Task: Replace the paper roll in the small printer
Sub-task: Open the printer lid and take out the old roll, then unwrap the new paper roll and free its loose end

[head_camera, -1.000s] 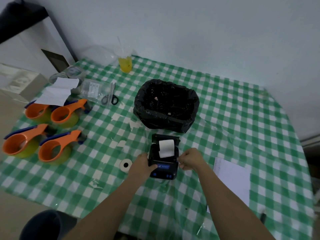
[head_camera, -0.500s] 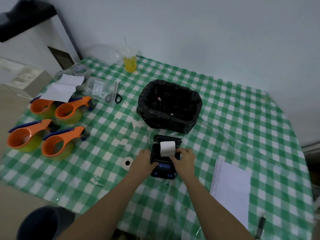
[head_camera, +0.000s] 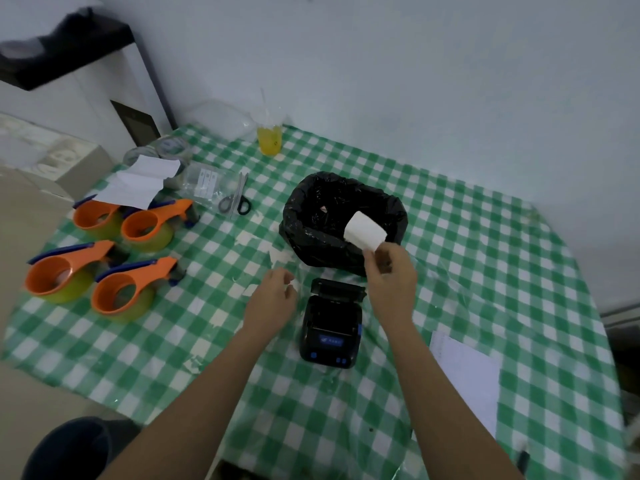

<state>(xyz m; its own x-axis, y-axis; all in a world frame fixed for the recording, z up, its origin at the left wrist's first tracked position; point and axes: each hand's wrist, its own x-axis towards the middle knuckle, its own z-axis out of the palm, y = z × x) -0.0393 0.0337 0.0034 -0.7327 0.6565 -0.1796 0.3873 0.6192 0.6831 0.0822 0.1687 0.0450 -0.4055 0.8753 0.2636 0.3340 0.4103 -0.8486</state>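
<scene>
The small black printer (head_camera: 331, 330) lies on the checked tablecloth with its lid open, and its paper bay looks dark and empty. My right hand (head_camera: 391, 277) is raised above the printer's far end and pinches a white paper roll (head_camera: 364, 233). The roll hangs over the near rim of the black-lined bin (head_camera: 311, 233). My left hand (head_camera: 273, 296) hovers just left of the printer, off it, with its fingers curled. Something small and white shows at its fingertips; I cannot tell whether the hand holds it.
Several orange tape dispensers (head_camera: 114, 271) crowd the left side of the table. Behind them lie scissors (head_camera: 235, 200), a plastic bag, a white slip (head_camera: 138, 181) and a cup of yellow drink (head_camera: 269, 140). A sheet of paper (head_camera: 467, 375) lies right of the printer.
My right hand has lifted the white roll out of the printer and carried it up over the bin's rim. My left hand has let go of the printer and moved up and left.
</scene>
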